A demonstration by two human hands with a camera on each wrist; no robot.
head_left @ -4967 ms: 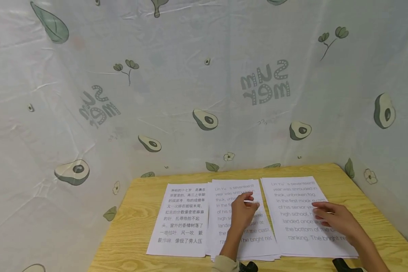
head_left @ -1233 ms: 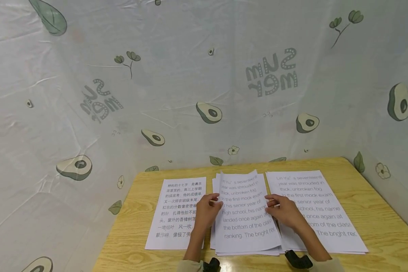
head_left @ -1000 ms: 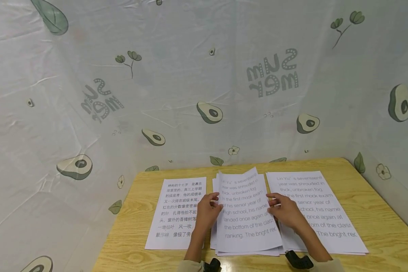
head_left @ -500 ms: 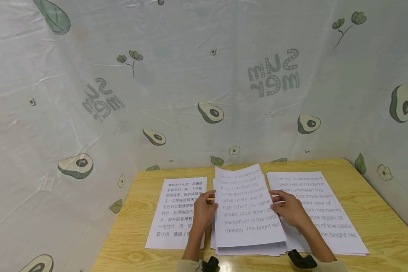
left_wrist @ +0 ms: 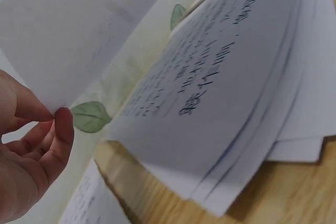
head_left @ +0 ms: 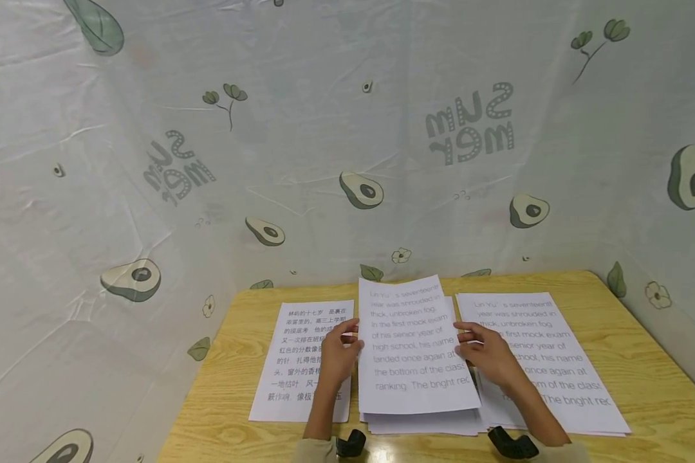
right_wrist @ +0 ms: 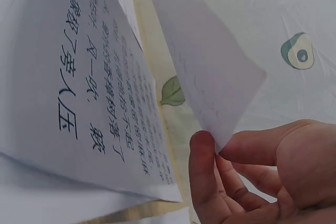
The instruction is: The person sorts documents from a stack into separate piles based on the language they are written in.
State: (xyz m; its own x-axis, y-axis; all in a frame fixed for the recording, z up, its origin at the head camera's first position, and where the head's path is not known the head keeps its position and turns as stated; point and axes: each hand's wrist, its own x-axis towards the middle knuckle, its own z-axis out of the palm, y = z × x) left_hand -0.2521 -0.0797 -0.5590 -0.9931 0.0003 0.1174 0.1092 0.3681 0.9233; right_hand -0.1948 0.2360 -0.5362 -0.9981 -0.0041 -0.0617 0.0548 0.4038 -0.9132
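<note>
Printed sheet [head_left: 414,360] is hanging tilted above the middle stack [head_left: 428,426], and the wrist views are showing a gap between. The left hand [head_left: 340,350] and the right hand [head_left: 488,355] are both pinching it by its side edges, thumb against finger. On the wooden table [head_left: 222,379], a Chinese page [head_left: 286,366] is lying to the left and an English stack [head_left: 547,354] to the right. If the hands are pulling unevenly, probably the sheet would be creasing; if one pinch is loosening, it could be dropping askew.
</note>
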